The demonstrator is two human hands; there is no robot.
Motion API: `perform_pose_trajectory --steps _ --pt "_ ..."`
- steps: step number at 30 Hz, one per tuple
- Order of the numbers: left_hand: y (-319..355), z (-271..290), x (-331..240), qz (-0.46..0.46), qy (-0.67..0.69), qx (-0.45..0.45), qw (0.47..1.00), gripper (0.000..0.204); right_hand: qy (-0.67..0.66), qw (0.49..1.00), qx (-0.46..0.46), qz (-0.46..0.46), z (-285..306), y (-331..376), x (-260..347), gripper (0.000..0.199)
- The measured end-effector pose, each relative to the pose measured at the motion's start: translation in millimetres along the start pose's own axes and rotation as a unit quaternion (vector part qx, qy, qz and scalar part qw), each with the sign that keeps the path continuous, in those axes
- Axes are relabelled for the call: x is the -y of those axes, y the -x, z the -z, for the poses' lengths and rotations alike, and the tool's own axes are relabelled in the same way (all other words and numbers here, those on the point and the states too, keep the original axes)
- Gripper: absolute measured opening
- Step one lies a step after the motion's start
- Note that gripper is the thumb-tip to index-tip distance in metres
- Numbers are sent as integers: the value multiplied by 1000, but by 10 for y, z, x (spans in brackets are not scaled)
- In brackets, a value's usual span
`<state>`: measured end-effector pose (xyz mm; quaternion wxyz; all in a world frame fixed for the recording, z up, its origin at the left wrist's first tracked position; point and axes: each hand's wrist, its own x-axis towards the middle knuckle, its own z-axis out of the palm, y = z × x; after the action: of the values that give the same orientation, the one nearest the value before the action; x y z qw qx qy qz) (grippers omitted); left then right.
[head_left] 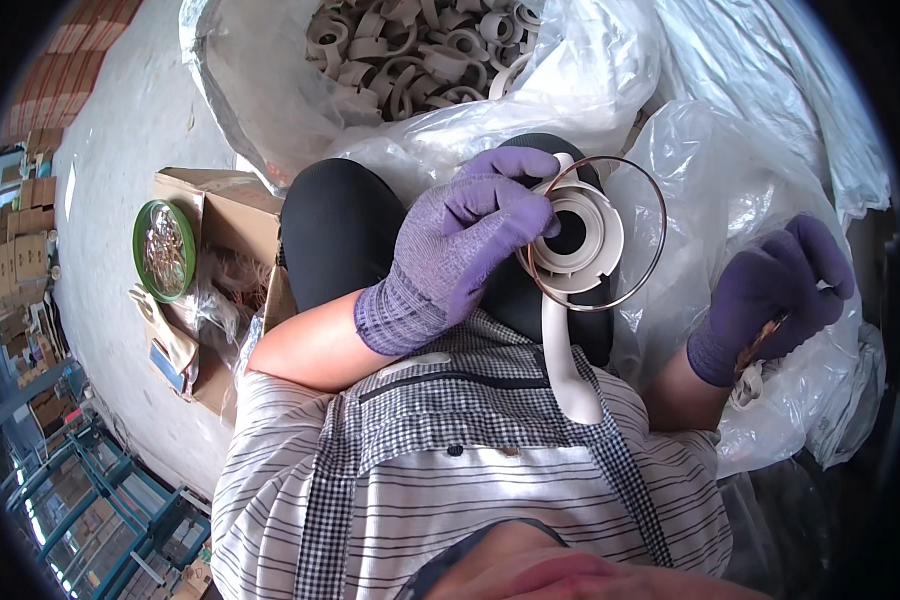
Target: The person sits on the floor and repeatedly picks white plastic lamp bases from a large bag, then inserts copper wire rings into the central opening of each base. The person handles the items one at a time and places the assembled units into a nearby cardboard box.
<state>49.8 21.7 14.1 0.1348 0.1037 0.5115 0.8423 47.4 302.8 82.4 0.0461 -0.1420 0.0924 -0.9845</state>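
Observation:
My left hand (475, 230), in a purple knit glove, pinches the left edge of a round off-white plastic part (595, 265) with stepped rings and a dark centre hole. A thin copper-and-silver metal hoop (663, 230) crosses that part and sticks out to its right, also at my left fingertips. A smooth white curved arm (567, 370) runs from beneath the round part down to my checked apron; their joint is hidden. Off to the right, my right hand (780, 295), gloved alike, is curled closed. Small copper-coloured pieces (760, 342) show at its palm; their exact kind is unclear.
Ahead, a large clear plastic bag (270, 100) holds many off-white plastic rings (440, 60). More plastic sheeting (690, 200) spreads at the right. On my left stands a cardboard box (235, 215) with a green-rimmed bowl (135, 250) of shiny bits. Teal metal racks (100, 480) stand farther left.

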Motion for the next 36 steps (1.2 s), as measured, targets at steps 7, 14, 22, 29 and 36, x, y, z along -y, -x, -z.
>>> perform_pose_trajectory --steps 7,14,22,29,36 --pt "6 -2 -31 -13 5 -6 1000 19 180 982 8 -61 438 186 100 17" --pt "25 -36 -92 -2 -5 -22 1000 18 408 911 -39 -41 518 354 -211 36" --pt "17 -20 -44 -12 16 -26 999 20 658 752 -28 4 301 437 -428 33" --pt "20 -8 -87 16 23 -20 999 21 764 644 41 12 112 404 -404 24" --pt "34 -31 -84 4 37 -11 999 18 731 676 58 73 156 485 -416 22"
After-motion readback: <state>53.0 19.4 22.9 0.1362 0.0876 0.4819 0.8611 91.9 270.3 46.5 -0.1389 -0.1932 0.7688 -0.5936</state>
